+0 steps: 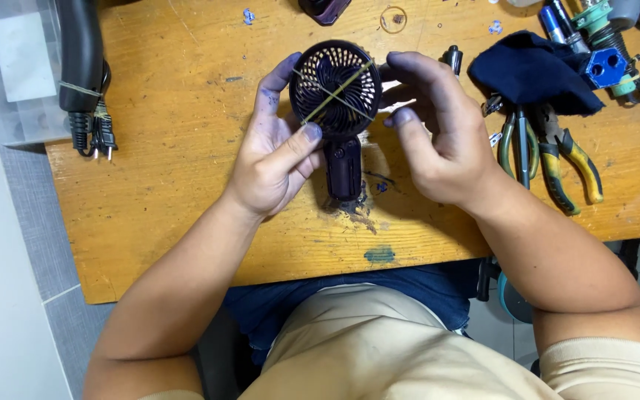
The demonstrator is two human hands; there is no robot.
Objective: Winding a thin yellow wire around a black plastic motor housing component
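Fan (335, 89) gripped between both hands' fingers (301, 144).

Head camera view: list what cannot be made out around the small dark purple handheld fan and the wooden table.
- Small dark purple handheld fan: its rim sides are covered by the left hand and right hand.
- Blades: mostly hidden behind the grille and two crossed rubber bands.
- Black hair dryer: cut off by the top edge.
- Pliers: jaws hidden under the dark blue cloth.
- Wooden table: right end cut off.

Your right hand (438, 137) hides the fan's (336, 92) right rim; the dark cloth (535, 70) covers the pliers' (550, 152) jaws
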